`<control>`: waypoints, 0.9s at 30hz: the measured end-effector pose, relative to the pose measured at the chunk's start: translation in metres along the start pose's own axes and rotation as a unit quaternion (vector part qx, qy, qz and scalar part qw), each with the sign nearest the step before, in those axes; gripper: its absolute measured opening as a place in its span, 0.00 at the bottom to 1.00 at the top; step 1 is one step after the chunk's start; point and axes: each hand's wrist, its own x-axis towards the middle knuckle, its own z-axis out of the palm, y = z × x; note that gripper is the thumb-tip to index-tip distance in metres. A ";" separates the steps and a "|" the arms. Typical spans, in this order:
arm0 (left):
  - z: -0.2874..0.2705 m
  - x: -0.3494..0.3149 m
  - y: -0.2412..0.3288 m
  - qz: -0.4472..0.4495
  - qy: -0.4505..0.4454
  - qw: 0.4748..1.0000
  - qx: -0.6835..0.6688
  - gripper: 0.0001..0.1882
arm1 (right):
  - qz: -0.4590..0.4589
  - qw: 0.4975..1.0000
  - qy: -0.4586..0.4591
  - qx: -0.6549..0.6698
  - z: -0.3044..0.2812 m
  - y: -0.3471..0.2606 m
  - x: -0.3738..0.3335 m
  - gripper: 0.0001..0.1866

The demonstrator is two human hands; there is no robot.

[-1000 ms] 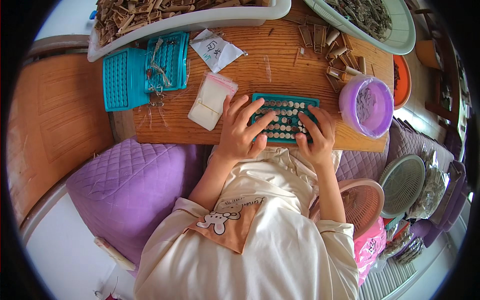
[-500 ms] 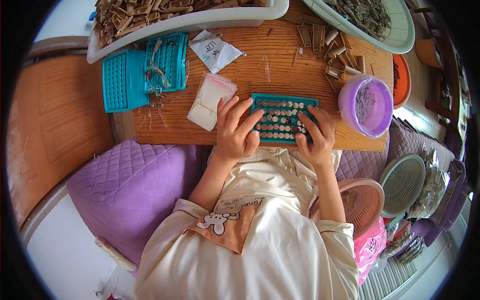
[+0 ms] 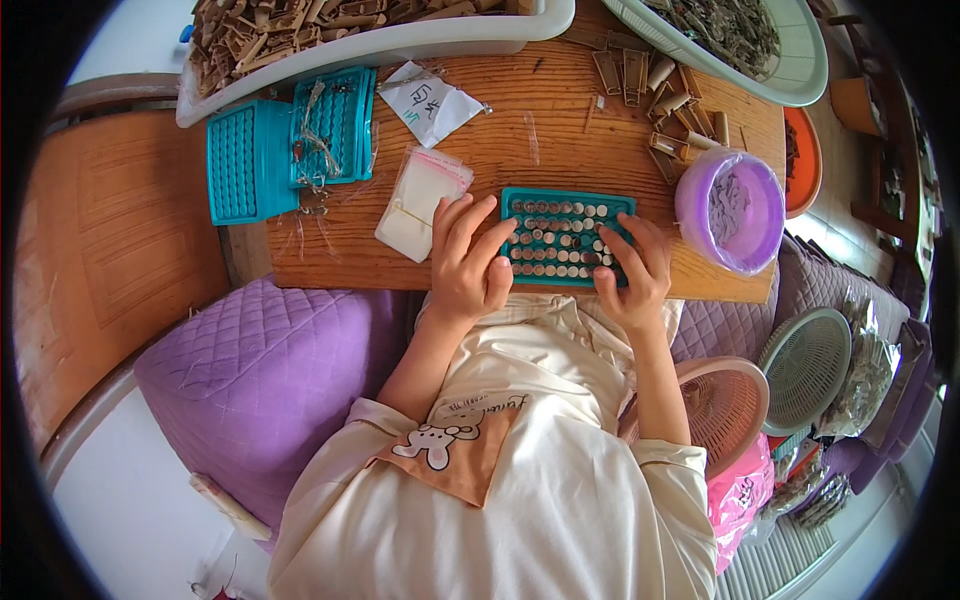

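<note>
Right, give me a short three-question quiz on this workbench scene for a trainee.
1. True or false: both hands rest on the teal tray of small round pieces.
2. What stands just right of that tray? A) a purple tub B) a glass jar C) a black box
3. Fill in: the small clear plastic bag lies beside the ___ hand.

Key:
1. True: the left hand covers the tray's left end and the right hand its right end.
2. A: the purple tub holds small grey bits.
3. Left.
</note>
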 end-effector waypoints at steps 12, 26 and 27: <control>-0.001 0.004 0.003 0.019 -0.014 1.000 0.005 0.17 | 0.012 0.997 -0.064 -0.044 -0.002 -0.003 0.003 0.18; 0.001 0.002 0.006 0.093 -0.077 0.993 0.005 0.18 | 0.017 0.999 -0.031 -0.020 -0.001 0.001 -0.002 0.16; 0.000 0.002 0.010 0.093 -0.077 0.993 0.005 0.18 | 0.017 0.999 -0.031 -0.020 -0.001 0.000 -0.002 0.16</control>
